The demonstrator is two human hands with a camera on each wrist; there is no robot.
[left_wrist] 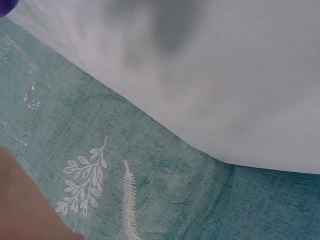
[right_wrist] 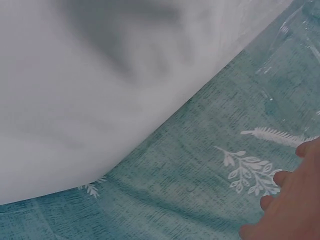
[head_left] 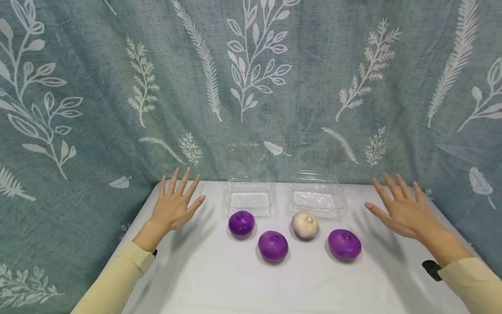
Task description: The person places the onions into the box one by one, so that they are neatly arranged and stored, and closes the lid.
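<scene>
My left hand [head_left: 172, 209] hovers over the left side of the table with its fingers spread, holding nothing. Over the right side, my right hand [head_left: 405, 211] is likewise spread and touches nothing. Between them lie round, flattened vegetables that look like onions or turnips: a purple one [head_left: 241, 223] at left, a second purple one [head_left: 273, 246] nearer the front, a cream one [head_left: 305, 225] with a purplish tinge, and a third purple one [head_left: 344, 244] at right. Behind them stand two clear plastic clamshell boxes, the left box [head_left: 250, 211] and the right box [head_left: 317, 212], both with lids raised.
A white table [head_left: 251, 288] carries everything, and shadows of both arms fall on it. Blue-green cloth [head_left: 274, 131] with white leaf prints hangs along the table's back and side edges. The raised lids stand close against the cloth.
</scene>
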